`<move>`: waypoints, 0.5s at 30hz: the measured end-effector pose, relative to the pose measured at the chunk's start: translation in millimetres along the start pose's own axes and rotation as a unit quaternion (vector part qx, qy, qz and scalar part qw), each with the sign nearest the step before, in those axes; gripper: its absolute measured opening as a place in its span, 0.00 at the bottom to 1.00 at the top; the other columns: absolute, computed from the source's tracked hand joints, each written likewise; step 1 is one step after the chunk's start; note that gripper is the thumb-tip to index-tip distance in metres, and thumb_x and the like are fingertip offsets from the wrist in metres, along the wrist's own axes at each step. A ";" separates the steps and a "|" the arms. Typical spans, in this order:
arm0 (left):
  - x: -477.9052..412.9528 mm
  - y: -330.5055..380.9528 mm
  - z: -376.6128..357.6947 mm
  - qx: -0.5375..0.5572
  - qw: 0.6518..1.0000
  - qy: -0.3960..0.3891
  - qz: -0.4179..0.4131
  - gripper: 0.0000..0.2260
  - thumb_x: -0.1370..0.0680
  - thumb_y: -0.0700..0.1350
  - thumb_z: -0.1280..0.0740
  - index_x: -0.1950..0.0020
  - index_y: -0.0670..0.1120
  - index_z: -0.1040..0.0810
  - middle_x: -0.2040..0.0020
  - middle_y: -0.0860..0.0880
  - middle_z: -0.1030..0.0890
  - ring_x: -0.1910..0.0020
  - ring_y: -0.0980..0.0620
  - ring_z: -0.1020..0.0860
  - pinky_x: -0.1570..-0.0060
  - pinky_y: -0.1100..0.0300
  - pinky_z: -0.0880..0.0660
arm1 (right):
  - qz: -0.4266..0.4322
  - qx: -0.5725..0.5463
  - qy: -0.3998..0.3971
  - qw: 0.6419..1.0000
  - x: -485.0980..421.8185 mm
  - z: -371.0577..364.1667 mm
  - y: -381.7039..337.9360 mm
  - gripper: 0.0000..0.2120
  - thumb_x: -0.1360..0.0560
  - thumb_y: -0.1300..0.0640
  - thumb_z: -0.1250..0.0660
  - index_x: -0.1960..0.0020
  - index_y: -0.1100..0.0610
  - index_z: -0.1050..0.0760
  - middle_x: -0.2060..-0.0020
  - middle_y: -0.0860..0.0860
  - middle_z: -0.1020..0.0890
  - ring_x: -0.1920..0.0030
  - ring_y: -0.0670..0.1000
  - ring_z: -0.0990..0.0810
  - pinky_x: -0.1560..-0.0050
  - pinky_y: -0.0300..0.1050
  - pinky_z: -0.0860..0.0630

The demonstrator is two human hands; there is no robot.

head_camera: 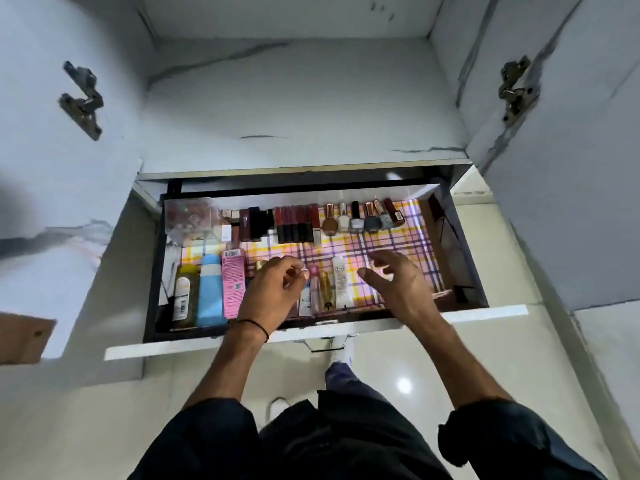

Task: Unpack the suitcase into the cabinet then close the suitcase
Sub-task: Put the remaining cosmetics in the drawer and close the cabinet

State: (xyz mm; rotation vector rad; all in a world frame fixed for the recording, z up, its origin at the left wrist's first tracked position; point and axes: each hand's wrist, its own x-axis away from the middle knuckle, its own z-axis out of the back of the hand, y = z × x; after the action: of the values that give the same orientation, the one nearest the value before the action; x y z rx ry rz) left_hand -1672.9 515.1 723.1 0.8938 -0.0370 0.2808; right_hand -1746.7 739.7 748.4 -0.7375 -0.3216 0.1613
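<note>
The cabinet's drawer (485, 311) is pulled out below an open shelf (304, 109). It has a checked liner and holds cosmetics: lipsticks (298, 223) and nail polish bottles (363, 218) along the back, a yellow bottle (185, 292), a blue bottle (210, 289) and a pink box (232, 282) at the front left, small tubes (341, 282) in the middle. My left hand (273, 289) hovers over the front middle with loosely curled fingers, holding nothing I can see. My right hand (394, 282) hovers to the right of the tubes, fingers spread. The suitcase is out of view.
Both cabinet doors (52, 168) stand open to left and right, with hinges (516, 88) showing. A clear bag (188, 216) lies in the drawer's back left corner. The glossy tiled floor (519, 358) and my feet are below the drawer front.
</note>
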 end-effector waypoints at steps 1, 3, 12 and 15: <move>8.9 -5.8 3.0 0.006 1.000 0.007 -0.006 0.07 0.21 0.47 0.33 0.44 0.48 0.20 0.49 0.51 0.18 0.52 0.55 0.21 0.48 0.56 0.21 | -0.001 -0.002 0.008 1.000 10.9 -7.6 -2.4 0.19 0.23 0.48 0.30 0.35 0.56 0.22 0.42 0.53 0.19 0.45 0.50 0.21 0.50 0.41 0.29; 25.0 -16.7 8.7 0.008 1.000 0.018 -0.021 0.07 0.21 0.47 0.33 0.44 0.49 0.20 0.49 0.52 0.18 0.52 0.54 0.21 0.49 0.55 0.21 | 0.009 0.015 0.020 1.000 31.5 -25.3 -4.4 0.18 0.22 0.47 0.30 0.37 0.55 0.21 0.45 0.51 0.19 0.47 0.50 0.21 0.50 0.41 0.28; 64.0 -14.1 17.5 -0.056 0.996 -0.006 -0.066 0.07 0.20 0.48 0.35 0.45 0.49 0.21 0.50 0.51 0.21 0.55 0.52 0.22 0.55 0.51 0.21 | 0.102 0.147 0.098 0.979 77.8 -71.0 -13.7 0.13 0.21 0.48 0.34 0.44 0.56 0.19 0.52 0.55 0.16 0.52 0.59 0.19 0.50 0.52 0.26; 77.7 -11.1 23.6 -0.064 0.996 -0.006 -0.055 0.07 0.20 0.48 0.35 0.45 0.48 0.20 0.49 0.49 0.21 0.53 0.51 0.21 0.52 0.51 0.21 | 0.122 0.168 0.080 0.975 82.8 -68.8 -11.9 0.16 0.18 0.47 0.40 0.42 0.56 0.20 0.51 0.54 0.16 0.49 0.58 0.20 0.47 0.52 0.29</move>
State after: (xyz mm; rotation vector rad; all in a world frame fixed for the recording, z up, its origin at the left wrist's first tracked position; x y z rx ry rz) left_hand -1593.3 507.9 740.9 0.7681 -0.0174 0.1680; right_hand -1645.0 708.6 727.8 -0.4487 -0.0451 0.3773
